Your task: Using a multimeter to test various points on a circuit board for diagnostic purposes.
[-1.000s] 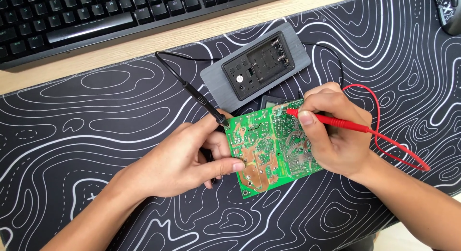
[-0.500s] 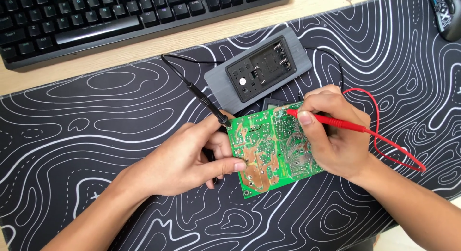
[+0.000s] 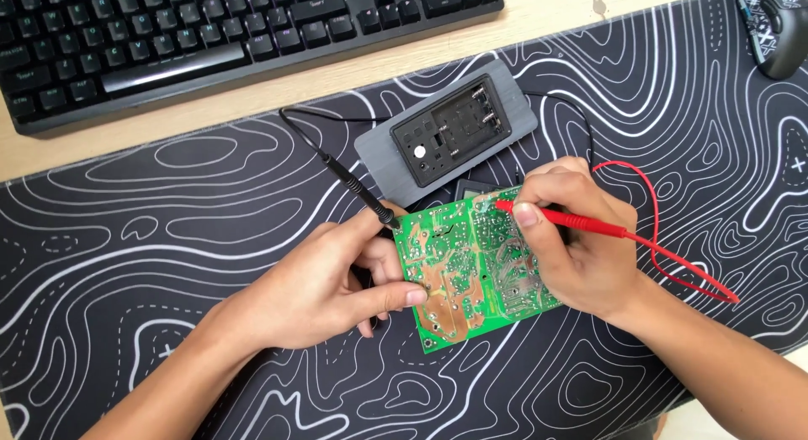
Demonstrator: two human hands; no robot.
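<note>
Keyboard (image 3: 227, 44): cut off by the top and left edges, only its lower rows in view. Mouse (image 3: 778, 27): clipped at the top right corner. Circuit board (image 3: 471, 267): left edge under the left hand (image 3: 320, 293), right edge under the right hand (image 3: 581, 246); solder points too small to tell apart. Black probe (image 3: 362, 192): tip hidden behind the left thumb. Red probe (image 3: 572, 223): tip contact too fine to judge. Grey case (image 3: 446, 133): near corner partly behind the board.

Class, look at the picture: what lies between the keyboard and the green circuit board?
In the head view, a grey meter lies face-down between the keyboard and the board.
</note>
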